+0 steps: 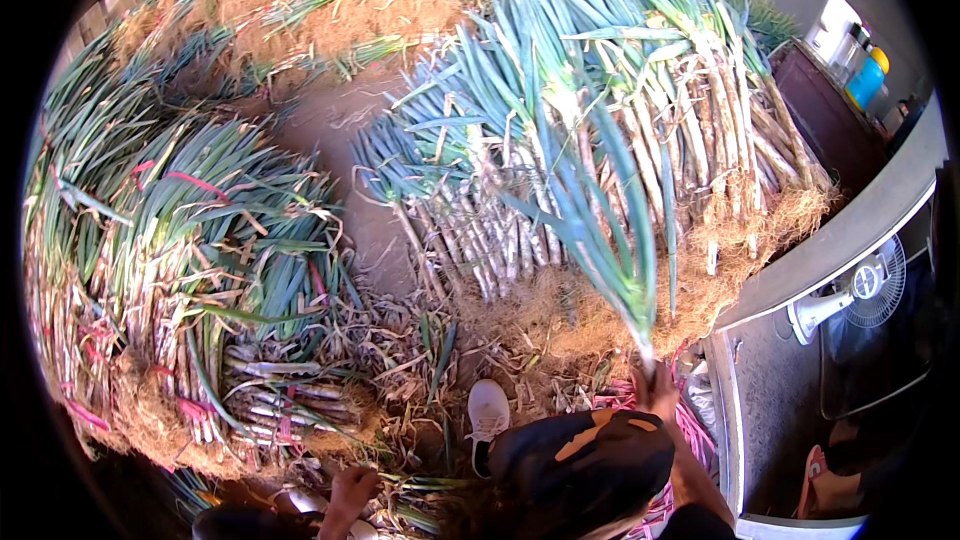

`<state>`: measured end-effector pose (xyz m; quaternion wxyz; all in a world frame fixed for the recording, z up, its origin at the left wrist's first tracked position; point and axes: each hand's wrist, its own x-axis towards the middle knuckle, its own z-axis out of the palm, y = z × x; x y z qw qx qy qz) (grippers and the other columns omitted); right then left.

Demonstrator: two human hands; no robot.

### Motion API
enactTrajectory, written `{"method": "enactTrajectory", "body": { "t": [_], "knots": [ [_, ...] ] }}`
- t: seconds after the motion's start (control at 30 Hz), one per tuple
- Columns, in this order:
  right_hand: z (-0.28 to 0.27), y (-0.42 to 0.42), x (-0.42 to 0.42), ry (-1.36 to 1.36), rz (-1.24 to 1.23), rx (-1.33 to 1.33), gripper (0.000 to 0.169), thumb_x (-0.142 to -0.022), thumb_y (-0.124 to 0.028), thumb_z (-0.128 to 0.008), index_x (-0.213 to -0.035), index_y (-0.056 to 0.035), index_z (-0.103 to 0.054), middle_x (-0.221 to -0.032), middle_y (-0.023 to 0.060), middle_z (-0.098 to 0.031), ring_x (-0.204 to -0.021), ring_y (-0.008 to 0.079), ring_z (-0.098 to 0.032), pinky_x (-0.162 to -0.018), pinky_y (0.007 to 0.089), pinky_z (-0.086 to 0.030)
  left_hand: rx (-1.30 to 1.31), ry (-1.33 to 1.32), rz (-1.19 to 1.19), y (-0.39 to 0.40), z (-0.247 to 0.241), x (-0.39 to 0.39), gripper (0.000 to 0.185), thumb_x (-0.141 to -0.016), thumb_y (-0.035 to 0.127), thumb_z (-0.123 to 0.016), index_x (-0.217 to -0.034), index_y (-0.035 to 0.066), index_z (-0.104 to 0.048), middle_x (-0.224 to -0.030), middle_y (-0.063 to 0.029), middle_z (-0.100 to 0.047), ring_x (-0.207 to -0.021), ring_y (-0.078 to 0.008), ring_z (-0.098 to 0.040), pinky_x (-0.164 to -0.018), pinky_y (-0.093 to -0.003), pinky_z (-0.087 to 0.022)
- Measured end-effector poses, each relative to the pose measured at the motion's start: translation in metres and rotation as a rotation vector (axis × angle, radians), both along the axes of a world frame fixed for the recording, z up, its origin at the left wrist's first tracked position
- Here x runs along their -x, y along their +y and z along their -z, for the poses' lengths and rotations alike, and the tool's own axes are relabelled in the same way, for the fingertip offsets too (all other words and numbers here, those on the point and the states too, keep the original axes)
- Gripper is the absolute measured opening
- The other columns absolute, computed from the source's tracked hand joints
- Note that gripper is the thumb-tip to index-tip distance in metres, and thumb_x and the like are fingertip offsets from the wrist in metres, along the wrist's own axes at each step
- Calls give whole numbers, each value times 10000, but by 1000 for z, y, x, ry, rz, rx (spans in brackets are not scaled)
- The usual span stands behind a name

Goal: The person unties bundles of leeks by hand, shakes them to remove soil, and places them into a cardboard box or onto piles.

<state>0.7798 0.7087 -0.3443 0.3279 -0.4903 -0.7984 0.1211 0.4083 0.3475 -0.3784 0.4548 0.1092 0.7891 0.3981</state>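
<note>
My right hand [657, 390] grips the white lower stalk of a large green onion [637, 300], whose long blue-green leaves fan up and to the left over the right-hand pile. Low in the view, my left hand [352, 493] is beside a few green onion stalks [424, 481] on the ground. Its fingers look curled, and whether they hold anything is unclear. A big stack of green onions with roots [525, 232] lies in front of me. To the left are bundled green onions [202, 225], some tied with pink-red strips [196, 184].
Dry leaf scraps [397, 345] litter the floor around my white shoe [489, 409]. Pink-red strips [694, 431] lie by my right arm. At right are a low ledge [825, 240], a white fan [866, 281], bottles [866, 79] and another person's sandalled foot [825, 484]. More onions lie behind.
</note>
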Motion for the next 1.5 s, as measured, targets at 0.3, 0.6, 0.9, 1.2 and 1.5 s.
{"method": "enactTrajectory", "body": {
  "t": [0.3, 0.6, 0.9, 1.2, 1.5],
  "knots": [
    [-166, 60, -5, 164, 55, -143, 305, -929, -212, -480, -1068, 49, -552, -711, 107, -604, -553, 125, -567, -483, 273, -480, 20, 164, 261, 29, -19, -2, 250, -819, 202, -601, -880, -35, -653, -686, -86, -629, -646, -118, -572, -579, -298, -463],
    [-319, 305, 97, -155, 123, -916, 492, -870, -312, -585, -1230, 15, -506, -840, 202, -616, -603, 209, -535, -594, 351, -447, -11, 200, 204, 27, -9, -6, 290, -809, 233, -630, -933, -27, -660, -743, -132, -649, -683, -176, -626, -619, -324, -486],
    [61, 58, 282, -1131, -1155, 287, 237, -728, -106, -549, -926, -26, -654, -875, 189, -647, -843, 325, -641, -720, 467, -511, 2, 243, 242, -9, 7, -6, 270, -816, 260, -619, -906, 6, -644, -840, -164, -645, -791, -304, -640, -701, -376, -497],
    [147, -148, 360, -636, -1045, 582, 271, -863, -234, -560, -761, 17, -582, -747, 197, -592, -653, 376, -576, -585, 478, -458, -54, 439, 140, -46, 10, -1, 251, -822, 259, -614, -845, 9, -602, -792, -178, -626, -746, -357, -617, -635, -417, -486],
    [175, -185, 360, -600, -904, 801, 312, -897, -300, -556, -1010, -12, -596, -940, 181, -625, -858, 328, -611, -717, 453, -493, 19, 264, 128, -95, -24, 0, 296, -833, 293, -582, -965, 30, -604, -898, -202, -624, -843, -382, -603, -745, -437, -480]
  ]
}}
